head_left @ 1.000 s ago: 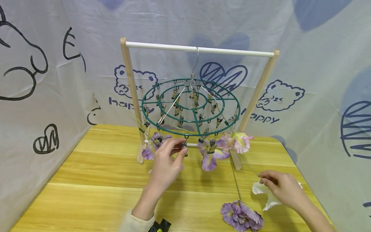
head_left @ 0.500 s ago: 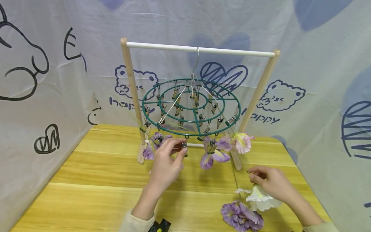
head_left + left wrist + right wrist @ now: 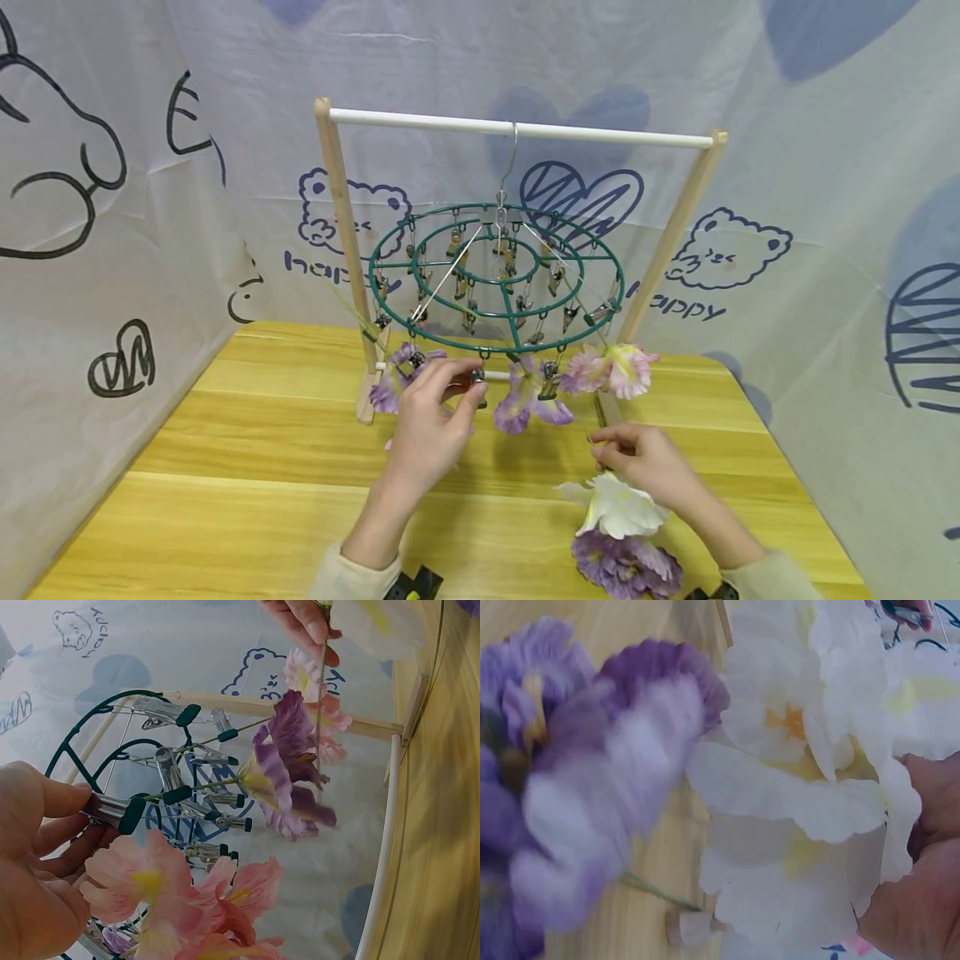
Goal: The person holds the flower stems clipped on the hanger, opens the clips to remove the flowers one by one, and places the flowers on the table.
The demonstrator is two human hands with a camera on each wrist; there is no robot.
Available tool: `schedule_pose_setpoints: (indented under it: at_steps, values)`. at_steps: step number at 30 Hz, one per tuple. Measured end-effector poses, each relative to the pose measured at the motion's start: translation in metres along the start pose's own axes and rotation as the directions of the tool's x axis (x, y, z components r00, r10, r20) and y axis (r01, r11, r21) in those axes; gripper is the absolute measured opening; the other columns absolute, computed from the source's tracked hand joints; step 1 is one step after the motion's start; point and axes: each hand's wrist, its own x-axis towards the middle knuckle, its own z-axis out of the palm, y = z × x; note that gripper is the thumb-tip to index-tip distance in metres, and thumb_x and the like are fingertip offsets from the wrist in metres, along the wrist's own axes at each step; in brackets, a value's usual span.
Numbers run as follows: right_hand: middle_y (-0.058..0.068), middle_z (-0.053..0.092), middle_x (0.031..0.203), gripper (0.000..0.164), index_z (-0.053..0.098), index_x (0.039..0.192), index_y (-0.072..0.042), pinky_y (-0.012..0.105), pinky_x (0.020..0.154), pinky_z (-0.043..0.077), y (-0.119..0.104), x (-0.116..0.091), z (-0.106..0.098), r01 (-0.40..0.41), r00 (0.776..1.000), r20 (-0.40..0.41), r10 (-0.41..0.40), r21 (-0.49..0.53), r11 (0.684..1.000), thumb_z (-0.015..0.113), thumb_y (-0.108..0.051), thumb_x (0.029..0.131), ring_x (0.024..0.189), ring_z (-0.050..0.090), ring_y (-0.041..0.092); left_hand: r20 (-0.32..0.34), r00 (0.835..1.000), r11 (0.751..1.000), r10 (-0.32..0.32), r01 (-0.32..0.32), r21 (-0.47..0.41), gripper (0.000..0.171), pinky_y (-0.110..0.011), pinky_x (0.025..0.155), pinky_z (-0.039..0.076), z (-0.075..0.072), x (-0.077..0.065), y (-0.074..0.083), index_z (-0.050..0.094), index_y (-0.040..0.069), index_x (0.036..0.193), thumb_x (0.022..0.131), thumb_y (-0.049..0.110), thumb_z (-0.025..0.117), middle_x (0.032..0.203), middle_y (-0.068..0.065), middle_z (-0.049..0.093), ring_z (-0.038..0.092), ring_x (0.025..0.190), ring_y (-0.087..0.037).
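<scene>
My left hand pinches a metal clip with green tips at the front rim of a round green clip hanger. In the left wrist view, a pink artificial flower hangs just below that clip. My right hand holds a white artificial flower by its thin stem, bloom downward, to the right of the hanger and lower. The white petals fill much of the right wrist view and partly hide the palm. Beneath that bloom, a purple flower lies on the table.
The hanger hooks on the white bar of a wooden stand. Other clips hold a light purple flower, a pink flower and another purple one. Several clips dangle from the rings. A printed cloth stands behind the table.
My right hand has moved left with the white flower, which now overlaps the purple one on the table. The hanging light purple flower has swung about. My left hand stays at the clip.
</scene>
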Motion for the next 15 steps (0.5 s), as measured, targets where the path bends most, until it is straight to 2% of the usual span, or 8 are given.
schedule_pose_setpoints:
  at_steps: [4,8,11,15]
  values:
    - [0.011,0.076,0.089,0.027,0.071,0.122,0.008,0.022,0.057,0.049,0.000,0.002,0.011,-0.013,1.000,-0.014,0.013,-0.005,1.000,0.061,-0.005,0.100,0.073,0.066,0.015,0.000,1.000,1.000,0.004,-0.004,0.003,0.026,-0.028,0.091,0.061,0.000,-0.001,-0.001,0.069,-0.003,0.118,0.093,-0.004,0.074,0.109,-0.014,0.068,0.071,0.099,-0.026]
    - [0.013,0.076,0.097,0.025,0.072,0.119,0.008,0.022,0.054,0.040,0.001,0.000,0.018,-0.013,1.000,-0.024,0.013,-0.025,1.000,0.064,-0.002,0.097,0.072,0.061,0.015,0.003,1.000,1.000,0.001,-0.001,0.004,0.026,-0.027,0.091,0.061,0.000,-0.001,0.000,0.070,-0.003,0.118,0.093,-0.003,0.074,0.109,-0.014,0.068,0.071,0.099,-0.026]
    - [0.013,0.075,0.097,0.025,0.071,0.119,0.010,0.023,0.060,0.045,0.001,-0.003,0.022,-0.018,1.000,-0.013,0.018,-0.035,0.999,0.068,-0.001,0.096,0.082,0.068,0.017,0.003,1.000,1.000,-0.004,0.004,0.006,0.026,-0.027,0.091,0.061,0.000,-0.001,0.000,0.070,-0.003,0.118,0.092,-0.004,0.075,0.109,-0.014,0.068,0.071,0.100,-0.026]
    - [0.003,0.069,0.081,0.026,0.070,0.120,0.010,0.024,0.063,0.048,0.002,-0.006,0.027,-0.032,0.999,0.010,0.033,-0.052,0.998,0.068,-0.001,0.096,0.077,0.066,0.016,0.003,1.000,1.000,-0.007,0.007,0.008,0.027,-0.027,0.091,0.061,0.000,-0.001,-0.001,0.070,-0.004,0.118,0.092,-0.004,0.075,0.110,-0.014,0.069,0.071,0.100,-0.026]
